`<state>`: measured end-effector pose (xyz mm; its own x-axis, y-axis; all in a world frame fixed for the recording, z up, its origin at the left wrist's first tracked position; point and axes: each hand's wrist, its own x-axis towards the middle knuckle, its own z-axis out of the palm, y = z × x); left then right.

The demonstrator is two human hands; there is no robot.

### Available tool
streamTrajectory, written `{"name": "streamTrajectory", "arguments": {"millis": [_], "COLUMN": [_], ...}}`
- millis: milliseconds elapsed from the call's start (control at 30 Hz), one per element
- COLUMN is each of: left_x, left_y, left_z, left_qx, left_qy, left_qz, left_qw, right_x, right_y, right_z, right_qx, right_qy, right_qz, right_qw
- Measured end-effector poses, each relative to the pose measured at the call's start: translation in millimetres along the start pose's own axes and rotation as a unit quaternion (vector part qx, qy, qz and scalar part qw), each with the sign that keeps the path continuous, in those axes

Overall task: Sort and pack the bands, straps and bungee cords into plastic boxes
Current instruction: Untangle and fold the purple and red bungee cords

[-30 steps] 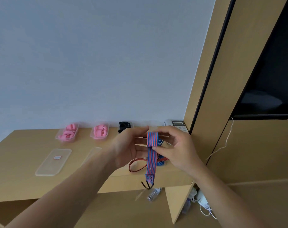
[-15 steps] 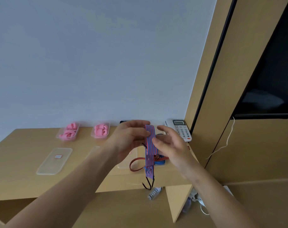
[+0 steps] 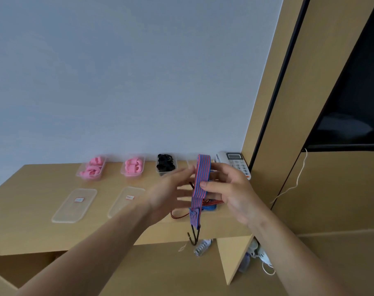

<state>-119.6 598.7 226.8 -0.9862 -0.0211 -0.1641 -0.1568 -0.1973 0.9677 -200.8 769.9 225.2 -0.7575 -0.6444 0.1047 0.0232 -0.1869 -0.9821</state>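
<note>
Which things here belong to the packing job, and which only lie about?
Job: striped bungee cord held in right hand; left hand beside it; pink bands; black straps; boxes; lids.
Lying about: phone; bottle; white cable.

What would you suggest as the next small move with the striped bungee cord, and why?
Probably fold the hanging end up once more. The right hand pinches the striped bungee cord doubled over, but its tail and black hook dangle below the desk edge, too long to pack.
</note>
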Motion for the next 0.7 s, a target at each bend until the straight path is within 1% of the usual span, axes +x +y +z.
{"name": "streamTrajectory", "arguments": {"millis": [67,100,200,267,400,533,700], "left_x": [0,1,-1,-3,-5,-7,-8], "left_y": [-9,-12,-12,-9,-6,-3,-5], "left_z": [3,5,7,7,7,0,-5], "left_qx": [0.015,0.016,-0.007,-0.036,-0.046,-0.071,-0.084], "left_qy": [0.009,0.015,0.012,0.006,0.016,0.025,0.028], "left_qz": [-0.066,-0.085,-0.109,-0.116,-0.124,-0.114,-0.1], "left_qw": [0.998,0.996,0.994,0.993,0.991,0.991,0.991], "right_x": [0,0,-2,-4,-7,-11,-11], "right_y": [-1,-1,0,2,6,12,21], "right_z": [-1,-2,-4,-4,0,3,9], "right_qx": [0.001,-0.009,-0.082,-0.117,-0.187,-0.249,-0.317], "right_qy": [0.022,0.034,0.059,0.061,0.042,0.027,0.055], "right_qz": [-0.008,-0.012,-0.035,-0.058,-0.112,-0.142,-0.21], "right_qw": [1.0,0.999,0.994,0.99,0.975,0.958,0.923]}}
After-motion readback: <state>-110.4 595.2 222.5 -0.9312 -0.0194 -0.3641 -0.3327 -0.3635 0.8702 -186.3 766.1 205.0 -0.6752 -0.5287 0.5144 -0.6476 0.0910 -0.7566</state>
